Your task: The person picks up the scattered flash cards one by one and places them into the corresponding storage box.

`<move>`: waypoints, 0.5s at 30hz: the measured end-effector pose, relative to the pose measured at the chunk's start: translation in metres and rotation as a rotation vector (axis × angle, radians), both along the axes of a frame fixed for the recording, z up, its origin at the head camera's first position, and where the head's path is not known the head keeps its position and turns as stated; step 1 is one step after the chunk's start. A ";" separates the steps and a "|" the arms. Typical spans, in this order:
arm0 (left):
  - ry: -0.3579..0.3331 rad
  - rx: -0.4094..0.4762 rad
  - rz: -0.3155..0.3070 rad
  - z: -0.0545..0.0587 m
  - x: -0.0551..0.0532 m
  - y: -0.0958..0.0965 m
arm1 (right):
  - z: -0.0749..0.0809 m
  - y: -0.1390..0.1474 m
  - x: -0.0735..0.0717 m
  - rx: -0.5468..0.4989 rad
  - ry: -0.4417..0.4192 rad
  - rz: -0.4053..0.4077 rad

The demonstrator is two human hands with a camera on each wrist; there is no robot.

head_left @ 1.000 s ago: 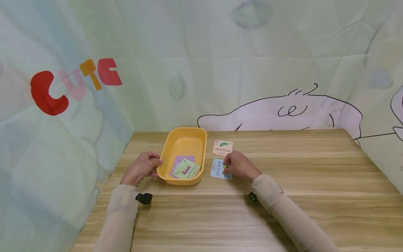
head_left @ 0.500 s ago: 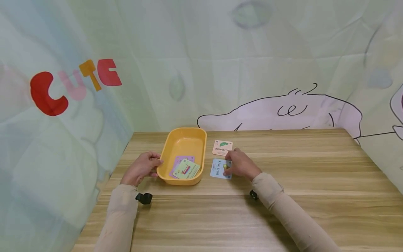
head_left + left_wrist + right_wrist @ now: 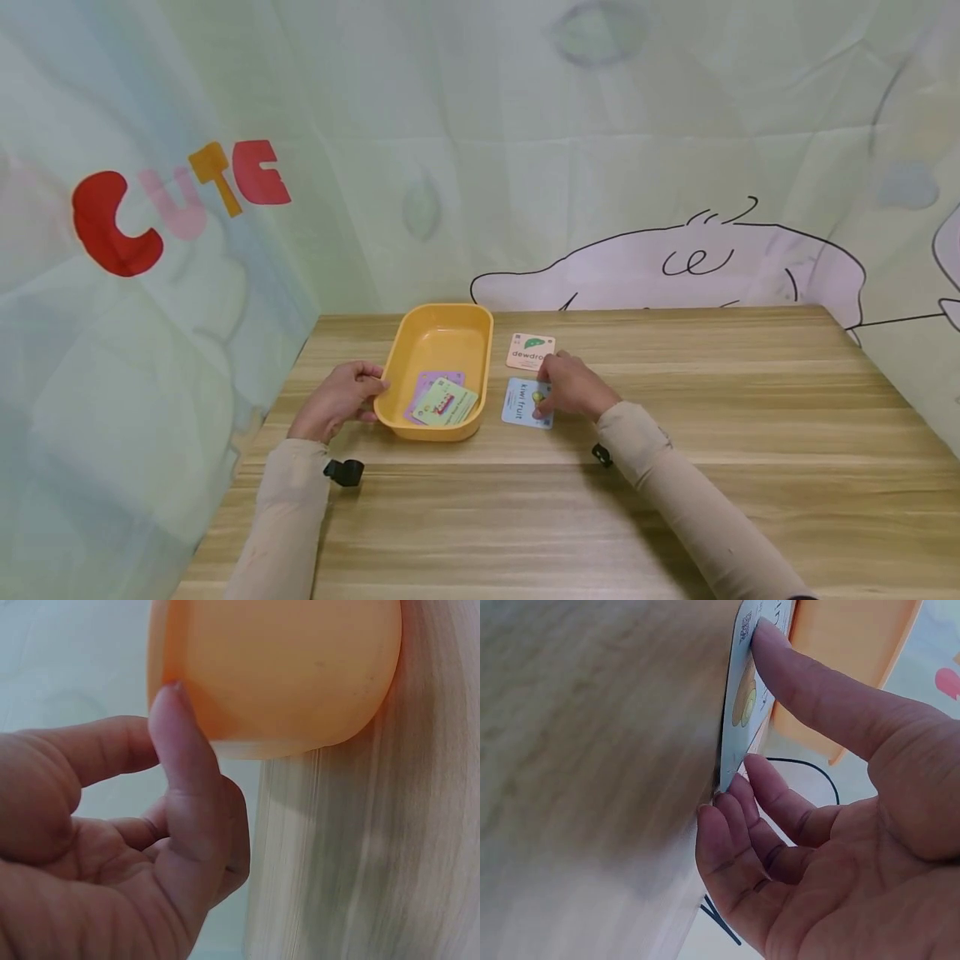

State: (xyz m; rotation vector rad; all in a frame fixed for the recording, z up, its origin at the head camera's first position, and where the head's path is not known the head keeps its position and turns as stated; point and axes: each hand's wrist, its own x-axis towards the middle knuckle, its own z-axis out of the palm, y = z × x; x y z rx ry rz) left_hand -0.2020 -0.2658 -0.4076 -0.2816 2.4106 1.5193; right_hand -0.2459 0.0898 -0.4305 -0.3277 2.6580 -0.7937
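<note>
Watching from my remote seat, I see the left hand (image 3: pixel 341 402) pinching the yellow tray (image 3: pixel 442 346), thumb and fingers clamped on its left rim. A green card (image 3: pixel 442 404) overlaps a purple card (image 3: pixel 420 392) inside. Across to the right, the kiwi fruit card (image 3: pixel 517 402) lies on the worktop (image 3: pixel 487 517), just beside the tray, the dewdrop card (image 3: pixel 523 353) right behind it. Over it sits the right hand (image 3: pixel 576 390): thumb on the card's face, bent fingers by its far right corner, apart from the thumb. Real grip? I can't tell. My call: steady the tray, press lightly, slip a fingertip beneath that edge and tip it up; so thin a card could easily slide.
</note>
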 end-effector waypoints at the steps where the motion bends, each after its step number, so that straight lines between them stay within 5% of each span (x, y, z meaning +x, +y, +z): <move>1: 0.000 0.000 0.001 0.000 0.000 0.000 | 0.001 0.000 0.000 -0.001 0.000 0.004; 15: -0.012 0.007 0.013 0.000 -0.001 0.000 | -0.004 0.005 -0.007 -0.052 -0.020 0.036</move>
